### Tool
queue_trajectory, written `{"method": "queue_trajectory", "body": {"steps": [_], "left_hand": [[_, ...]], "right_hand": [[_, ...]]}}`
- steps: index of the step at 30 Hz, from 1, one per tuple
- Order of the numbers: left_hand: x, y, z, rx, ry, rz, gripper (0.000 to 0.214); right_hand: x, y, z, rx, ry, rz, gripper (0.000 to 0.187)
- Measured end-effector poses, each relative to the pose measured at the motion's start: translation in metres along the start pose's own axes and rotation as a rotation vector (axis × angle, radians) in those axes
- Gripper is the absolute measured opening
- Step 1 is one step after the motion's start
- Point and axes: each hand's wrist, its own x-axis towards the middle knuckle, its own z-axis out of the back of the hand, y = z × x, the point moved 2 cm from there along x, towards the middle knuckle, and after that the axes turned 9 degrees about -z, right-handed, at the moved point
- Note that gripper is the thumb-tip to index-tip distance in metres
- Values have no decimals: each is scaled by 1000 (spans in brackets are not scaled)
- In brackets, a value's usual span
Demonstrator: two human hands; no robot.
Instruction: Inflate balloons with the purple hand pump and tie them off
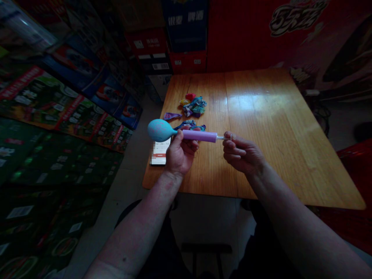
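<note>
My left hand (180,150) is closed around the front end of a purple hand pump (200,135), pinching the neck of a small, partly blown-up light blue balloon (159,130) onto its nozzle. My right hand (241,153) is closed on the pump's white handle (227,136) at the other end, with the plunger nearly pushed in. The pump is held level above the near left part of a wooden table (261,128). Beneath and behind it lie several flat balloons, a purple one (171,116) and a mixed-colour heap (194,105).
A phone (161,153) with a lit screen lies near the table's left edge, under my left hand. Stacked printed cartons (58,112) line the left side and boxes (174,46) stand behind the table. A red banner (290,35) covers the back right.
</note>
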Motion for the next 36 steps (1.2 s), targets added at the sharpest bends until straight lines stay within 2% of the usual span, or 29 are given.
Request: {"method": "queue_trajectory", "body": {"steps": [4,6,11,16,19,21,23,27,32,36], "left_hand": [[-2,-7,-3,19,-12,-91,28],[-7,2,-8,-12,31,-31,25],[-11,20,-8,-15,1,4,24],[0,4,0,9,-19,22,28],[1,-5,1,24,-50,-58,31],[-3,-1,-1,1,-38,-71,32],[-8,9,-4,-30,2,-19,31],[-11,21,-4,-52,10,-12,24],[-4,10,0,-32,-29,24,27],[-3,-2,-1,-26,-28,-90,29]], "right_hand": [[-6,6,-2,18,-29,86,8],[0,-4,-4,72,-26,58,5],[16,-23,-4,139,-25,-5,7],[4,-4,0,138,-65,-51,9],[-3,6,-1,118,-65,28,13],[0,1,-2,121,-55,47,10],[6,-10,-2,133,-33,14,5],[18,-25,-1,158,12,-29,8],[7,-6,4,162,-55,-54,7],[-5,9,5,138,-49,17,12]]}}
